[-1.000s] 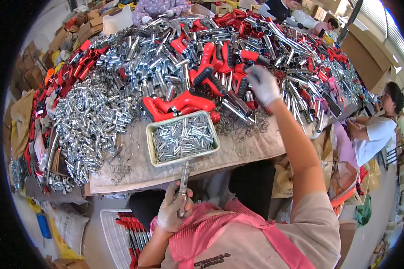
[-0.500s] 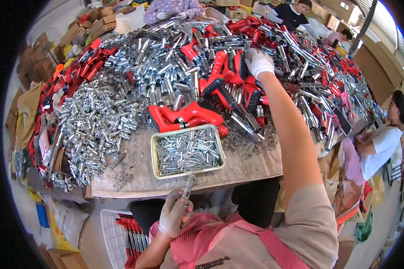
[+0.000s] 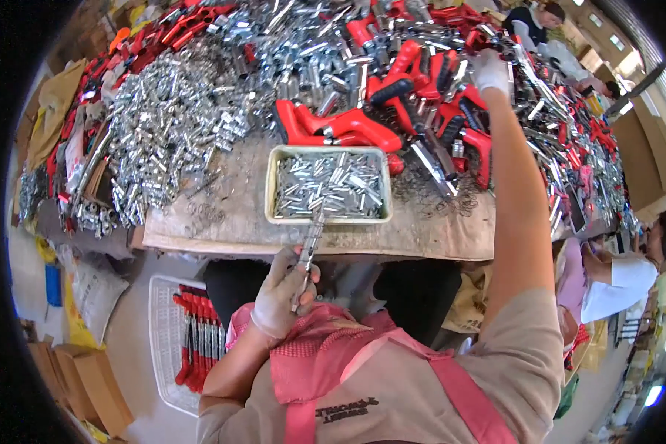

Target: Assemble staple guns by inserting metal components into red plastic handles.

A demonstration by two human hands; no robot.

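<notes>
Metal rod (image 3: 308,248), slim and silvery, was held in the left hand (image 3: 283,294), the grip wrapped around its lower end, so its upper end pointed up toward the near rim of the shallow tray (image 3: 327,217); it sat just short of the tray, over the table edge, near the person's lap. Holding it low and close to the body looked like a way to keep the piece ready while the other arm worked

Tray stood on the table (image 3: 222,229) at its near edge, full of short silver pins or sleeves, probably kept nearest to the person because small parts are picked often

Right hand (image 3: 490,71), gloved white, was stretched well beyond the tray, up and to the right of it, down among red handles (image 3: 348,126) and chrome parts; its grip on anything could not be told, the fingers being buried in the heap

Left of the tray, a loose mound of small silver fittings (image 3: 163,126) spread across the table. Beyond the tray, red-handled tools lay piled, some touching its far rim

Below the tray and left, on the floor, a white basket (image 3: 163,325) held red-handled pieces laid side by side, seemingly finished ones set apart

Another person in white (image 3: 621,285) sat far right of the tray
</notes>
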